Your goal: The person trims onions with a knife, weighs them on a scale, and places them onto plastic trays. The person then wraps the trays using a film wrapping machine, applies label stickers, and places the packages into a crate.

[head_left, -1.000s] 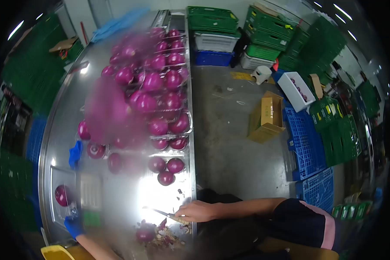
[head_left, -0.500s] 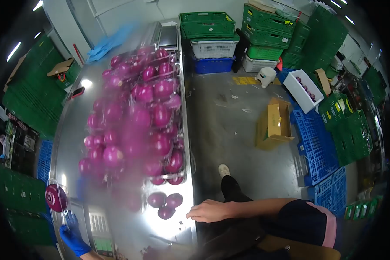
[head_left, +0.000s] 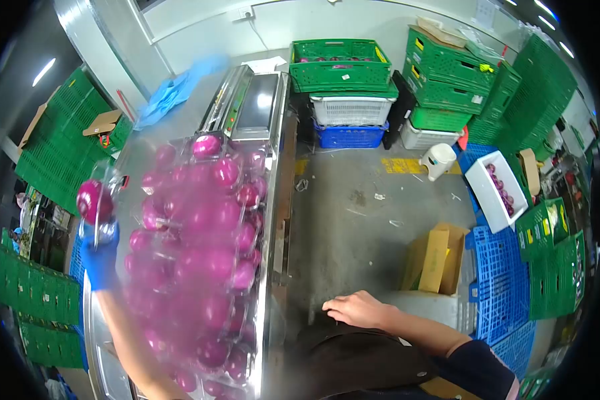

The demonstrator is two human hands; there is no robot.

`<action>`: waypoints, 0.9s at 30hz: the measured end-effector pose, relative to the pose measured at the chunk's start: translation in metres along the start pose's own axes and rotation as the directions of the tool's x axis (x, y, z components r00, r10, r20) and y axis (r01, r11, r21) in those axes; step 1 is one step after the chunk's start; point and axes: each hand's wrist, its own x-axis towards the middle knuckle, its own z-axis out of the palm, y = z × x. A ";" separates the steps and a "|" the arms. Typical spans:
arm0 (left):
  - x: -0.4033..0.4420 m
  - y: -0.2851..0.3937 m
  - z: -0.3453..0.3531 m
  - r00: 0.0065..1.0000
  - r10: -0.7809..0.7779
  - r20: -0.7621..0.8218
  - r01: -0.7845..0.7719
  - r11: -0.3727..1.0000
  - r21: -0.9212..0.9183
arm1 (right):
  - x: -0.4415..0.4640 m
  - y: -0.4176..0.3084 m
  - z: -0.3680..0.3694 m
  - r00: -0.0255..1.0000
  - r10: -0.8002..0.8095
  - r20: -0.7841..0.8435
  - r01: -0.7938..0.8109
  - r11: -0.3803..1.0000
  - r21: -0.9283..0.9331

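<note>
My left hand, in a blue glove, grips a clear plastic tray with a red onion in it. It is raised at the table's left side, beside the heap. Packed red onions in clear plastic cover the middle of the metal table; a blur in the lens smears many of them. My right hand, bare, hangs over my dark apron, right of the table edge. Its fingers are curled together, and nothing shows in them.
A weighing scale sits at the table's far end, near blue plastic film. Beyond stand stacked crates. On the right are a white stool, a cardboard box, a white foam box and blue pallets.
My left hand has moved forward and up with the onion tray. My right hand has shifted away from the table's edge. The view has shifted, and the loose onions near the front are out of sight.
</note>
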 end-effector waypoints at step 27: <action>0.544 -0.390 0.034 0.996 0.025 0.086 -0.084 0.601 0.795 | 0.315 0.302 -0.275 0.995 -0.039 0.092 0.032 0.997 0.076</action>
